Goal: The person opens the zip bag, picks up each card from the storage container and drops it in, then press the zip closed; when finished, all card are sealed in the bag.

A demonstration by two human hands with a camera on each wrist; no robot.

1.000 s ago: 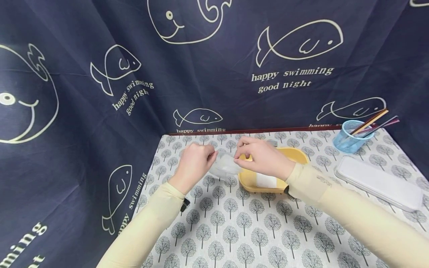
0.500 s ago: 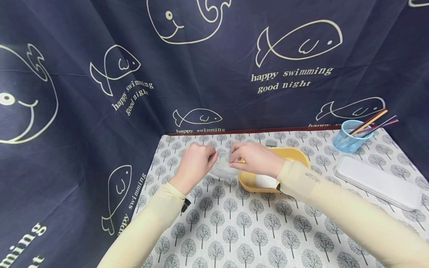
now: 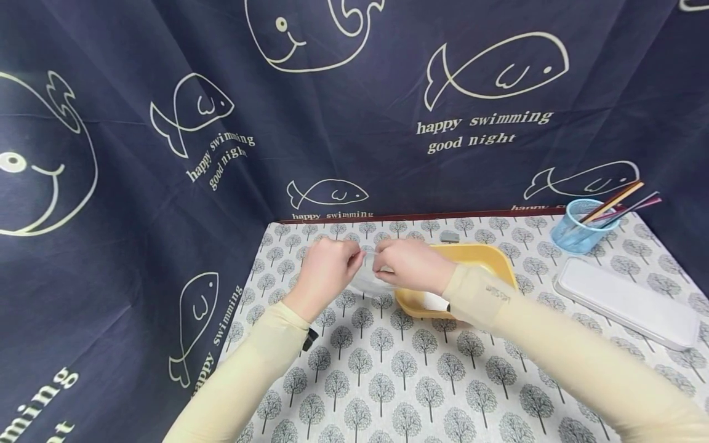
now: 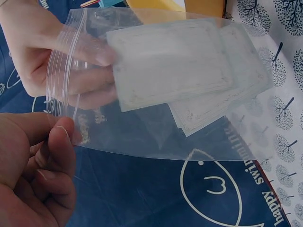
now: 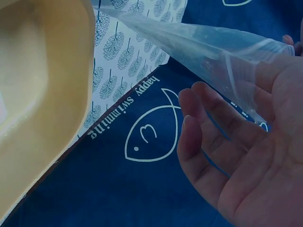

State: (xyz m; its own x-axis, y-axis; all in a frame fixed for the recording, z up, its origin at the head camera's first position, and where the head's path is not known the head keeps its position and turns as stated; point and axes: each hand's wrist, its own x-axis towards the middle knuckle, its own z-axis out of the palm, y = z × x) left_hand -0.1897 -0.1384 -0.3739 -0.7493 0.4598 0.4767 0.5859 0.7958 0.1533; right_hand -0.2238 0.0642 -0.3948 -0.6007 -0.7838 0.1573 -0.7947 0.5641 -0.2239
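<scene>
A clear zip bag hangs stretched between the two hands above the table. Inside it lie whitish, rectangular, card-like pieces with faint patterned borders, overlapping one another. Thumb and forefinger of the left hand pinch one end of the ridged zip strip. Further along that same edge, the right hand holds the bag in a pinch, with several of its fingers showing through the film in the left wrist view. Part of the right thumb is hidden by the bag.
Below and right of the right hand stands a yellow basin with a white piece in it. A small grey block lies behind. At right are a white case and a blue cup holding several sticks.
The right hand has moved left along the bag's edge, closer to the left hand, and shows more of the basin and the grey block. The left hand has barely moved.
</scene>
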